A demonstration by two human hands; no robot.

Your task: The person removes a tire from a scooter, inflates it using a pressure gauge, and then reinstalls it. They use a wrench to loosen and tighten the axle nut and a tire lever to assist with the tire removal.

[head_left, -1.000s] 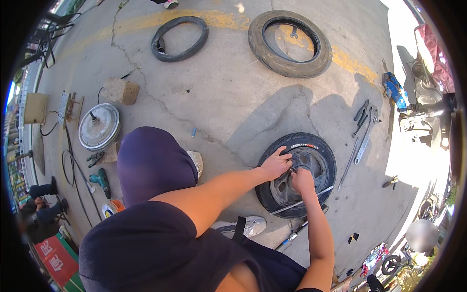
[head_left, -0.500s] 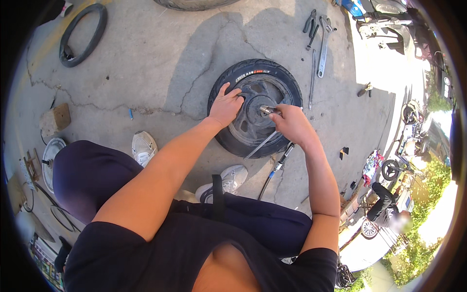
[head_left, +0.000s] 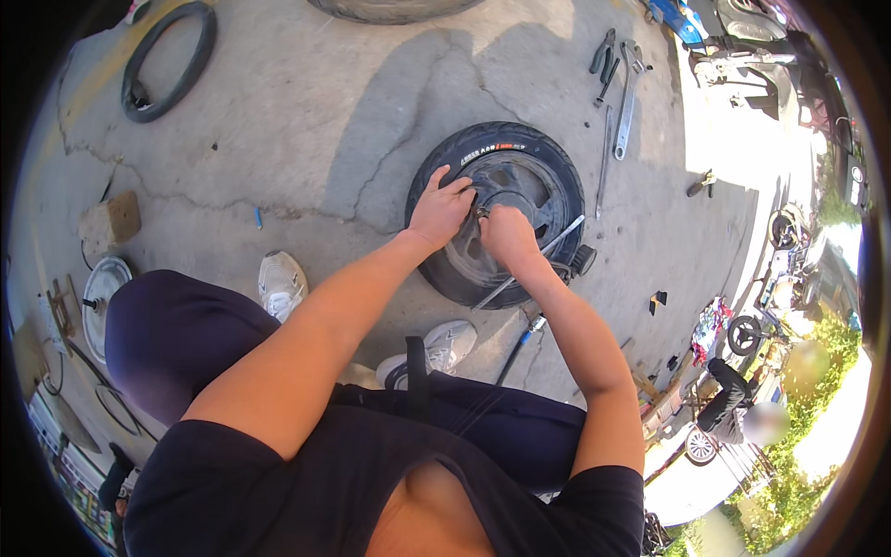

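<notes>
A black tyre on a dark spoked wheel [head_left: 548, 167] lies flat on the concrete in front of me. My left hand [head_left: 440, 215] rests on its left part, the index finger raised and the other fingertips bent in near a spoke opening; what they pinch is hidden. Closed in a fist, my right hand [head_left: 510, 238] grips a metal air chuck [head_left: 482, 212], its tip beside my left fingertips. Whether it touches a valve I cannot tell. Below my right wrist sits a round black gauge [head_left: 583, 260], joined to an air hose [head_left: 516, 353]. A silver tyre lever [head_left: 564, 232] lies slantwise across the wheel.
Pliers [head_left: 603, 52], an adjustable wrench [head_left: 626, 107] and a long thin rod [head_left: 606, 162] lie beyond the wheel to the right. An inner tube [head_left: 167, 60] is at the far left, near a stone block [head_left: 111, 221]. Another tyre [head_left: 394, 11] shows at the top edge.
My right hand has moved left and inward with the chuck, up to my left fingertips. The gauge has come into sight on the right. My left hand has stayed at the same part of the wheel.
</notes>
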